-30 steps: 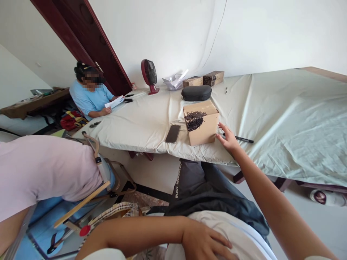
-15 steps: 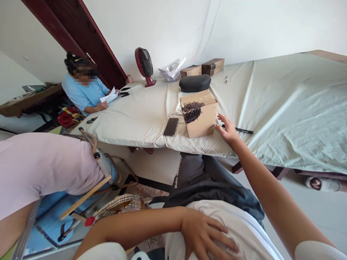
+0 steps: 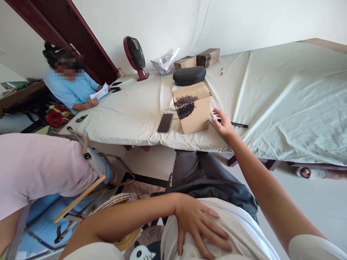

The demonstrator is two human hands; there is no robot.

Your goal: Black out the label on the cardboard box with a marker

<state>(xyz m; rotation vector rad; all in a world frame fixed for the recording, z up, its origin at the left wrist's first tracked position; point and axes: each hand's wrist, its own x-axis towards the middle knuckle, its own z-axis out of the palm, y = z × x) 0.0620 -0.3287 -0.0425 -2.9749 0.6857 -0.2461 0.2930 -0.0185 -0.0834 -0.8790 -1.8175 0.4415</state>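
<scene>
My left hand lies with spread fingers on the white shirt over my belly. My right hand is held at the table's front edge with its fingers apart and nothing in them, just right of a cardboard box. A small gap seems to part the fingertips from the box's side. Black scribbles cover the box's left face. A black pen lies on the cloth behind my right hand, its left end partly hidden by the fingers. Left of the box rests a dark phone.
A black case, two more boxes, a white plastic bag and a red fan stand behind on the cloth-covered table. A person in blue holds papers. Another person in pink sits at near left.
The whole view has shifted slightly, so the table and its things appear a little further left and higher. Both hands keep their places on the shirt and beside the box.
</scene>
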